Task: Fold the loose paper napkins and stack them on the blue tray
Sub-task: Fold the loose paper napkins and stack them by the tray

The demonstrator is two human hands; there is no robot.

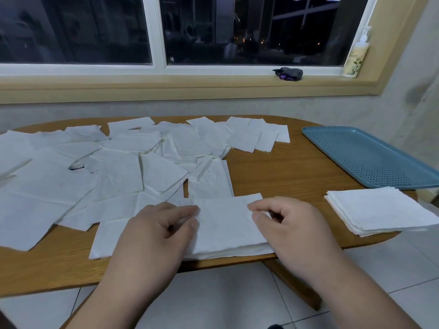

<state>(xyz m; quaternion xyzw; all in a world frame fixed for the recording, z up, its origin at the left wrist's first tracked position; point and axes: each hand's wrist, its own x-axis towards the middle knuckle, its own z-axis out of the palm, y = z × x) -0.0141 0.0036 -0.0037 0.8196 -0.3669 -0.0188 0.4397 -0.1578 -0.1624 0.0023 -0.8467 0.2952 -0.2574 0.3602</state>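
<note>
Napkin (225, 226), half folded, lay at near edge of table (273, 172). Left grip (154, 233) pinched its left part between thumb and fingers; right grip (292, 229) pinched its right edge. Loose napkins (118, 167) overlapped across left and far table. Folded stack (380, 210) sat on table, right, just beside blue tray (370, 155).

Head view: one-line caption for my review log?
Mid-fold: left hand and right hand pinch a napkin; a folded stack sits beside the blue tray.
</note>
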